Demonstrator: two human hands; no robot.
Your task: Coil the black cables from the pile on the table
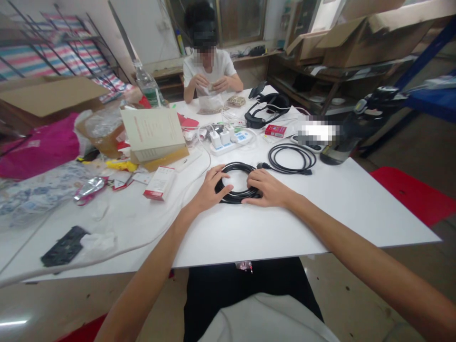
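Note:
A coil of black cable (237, 183) lies on the white table (285, 223), with both of my hands on it. My left hand (213, 187) presses over the coil's left side, and my right hand (269, 188) grips its right side. Just beyond my right hand lies a second, thinner coil of black cable (290, 159), untouched. A white power strip (231, 146) with white plug adapters sits farther back, with thin white cords running from it.
A red-and-white carton (160, 183) and an open book (153, 135) lie left of my hands, among foil packets and papers. A black headset (269, 109) sits farther back. Across the table, a seated person (208, 71) handles a small packet. Cardboard boxes (374, 40) stand on shelving behind.

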